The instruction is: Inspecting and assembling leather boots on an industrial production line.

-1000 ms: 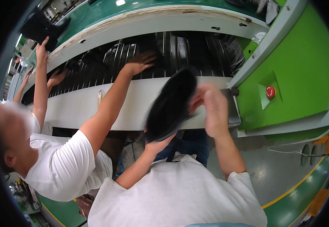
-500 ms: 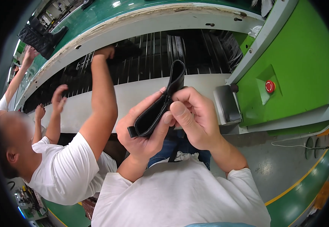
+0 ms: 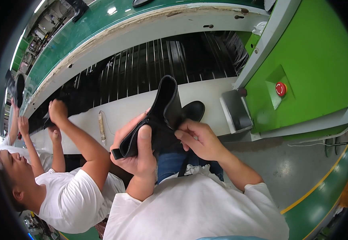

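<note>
A black boot (image 3: 170, 107) is held up before my chest, its shaft opening facing me and spread into a long gap. The pull loop at the shaft's edge points toward the lower left. Beyond the shaft, the boot's dark toe end shows to the right. My left hand (image 3: 138, 150) is closed round the near part of the shaft, thumb along its edge. My right hand (image 3: 200, 140) has its fingers pinched together at the boot's right side, by the end of the opening; the exact bit between the fingertips is hidden.
Ahead runs a white ledge (image 3: 138, 97) before a dark slatted roller bed (image 3: 122, 72). A thin light-handled tool (image 3: 102, 128) lies on the ledge. At right stand a green machine housing (image 3: 306, 76) with a red button (image 3: 280, 89) and a dark box (image 3: 238, 111). A co-worker (image 3: 68, 192) works close on my left.
The boot has turned, and its toe end now shows at the right. My right hand has shifted down along its side. The co-worker's arm has drawn back leftward from the rollers.
</note>
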`<state>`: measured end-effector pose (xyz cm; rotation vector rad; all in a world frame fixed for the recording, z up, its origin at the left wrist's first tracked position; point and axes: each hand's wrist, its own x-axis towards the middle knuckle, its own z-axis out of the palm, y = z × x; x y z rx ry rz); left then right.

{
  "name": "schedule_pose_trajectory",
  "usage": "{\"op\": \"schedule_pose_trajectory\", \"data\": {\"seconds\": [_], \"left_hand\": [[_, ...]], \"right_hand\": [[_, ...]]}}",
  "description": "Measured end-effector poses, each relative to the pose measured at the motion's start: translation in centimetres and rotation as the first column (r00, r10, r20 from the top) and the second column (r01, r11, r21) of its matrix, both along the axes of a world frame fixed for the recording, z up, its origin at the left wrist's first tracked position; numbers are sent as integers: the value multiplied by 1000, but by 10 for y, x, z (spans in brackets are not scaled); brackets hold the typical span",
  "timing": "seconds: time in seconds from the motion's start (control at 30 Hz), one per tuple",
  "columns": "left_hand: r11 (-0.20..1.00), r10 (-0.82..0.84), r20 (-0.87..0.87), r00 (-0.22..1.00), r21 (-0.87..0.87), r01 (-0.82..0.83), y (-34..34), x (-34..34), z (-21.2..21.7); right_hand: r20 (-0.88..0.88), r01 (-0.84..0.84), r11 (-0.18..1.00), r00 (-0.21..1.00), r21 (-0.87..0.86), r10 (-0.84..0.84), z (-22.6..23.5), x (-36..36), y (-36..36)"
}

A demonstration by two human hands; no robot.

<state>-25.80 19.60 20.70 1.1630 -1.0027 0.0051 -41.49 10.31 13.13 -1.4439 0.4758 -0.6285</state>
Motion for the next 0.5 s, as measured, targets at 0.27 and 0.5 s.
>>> {"op": "schedule_pose_trajectory", "data": {"seconds": [0.27, 0.5], "left_hand": [[952, -238, -140, 961, 162, 259, 17, 0, -90], [884, -163, -130, 978, 421, 203, 9, 1, -130]], "right_hand": [[54, 89, 994, 994, 58, -92, -60, -8, 12], [63, 429, 896, 903, -112, -425, -91, -7, -13]]}}
